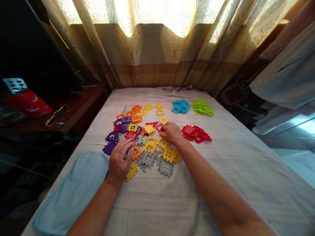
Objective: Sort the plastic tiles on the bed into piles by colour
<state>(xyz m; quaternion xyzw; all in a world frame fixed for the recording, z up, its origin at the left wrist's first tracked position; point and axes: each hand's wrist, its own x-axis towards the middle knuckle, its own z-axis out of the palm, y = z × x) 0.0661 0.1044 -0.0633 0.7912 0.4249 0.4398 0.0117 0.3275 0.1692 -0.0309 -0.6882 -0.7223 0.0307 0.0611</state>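
A mixed heap of flat interlocking plastic tiles with notched edges lies mid-table. My left hand [120, 161] rests over its left part, fingers extended, the tips at a red window tile [131, 135]. Beneath and beside that hand are an orange tile [136, 152] and a yellow tile [132, 171]. Across the heap, my right hand [171, 132] has its fingers bent and pinched on a red tile [158, 126], which they partly hide. Close to it lie yellow tiles [151, 144] and a light-orange tile [149, 129]. Grey tiles [165, 167] and purple tiles [109, 148] border the heap.
Separate piles of red [196, 134], blue [180, 107] and green tiles [202, 107] sit to the right. A light-blue cloth [73, 190] covers the table's left front. Glasses [57, 114] and a red container [31, 104] stand on a wooden desk. A curtain [157, 49] hangs behind.
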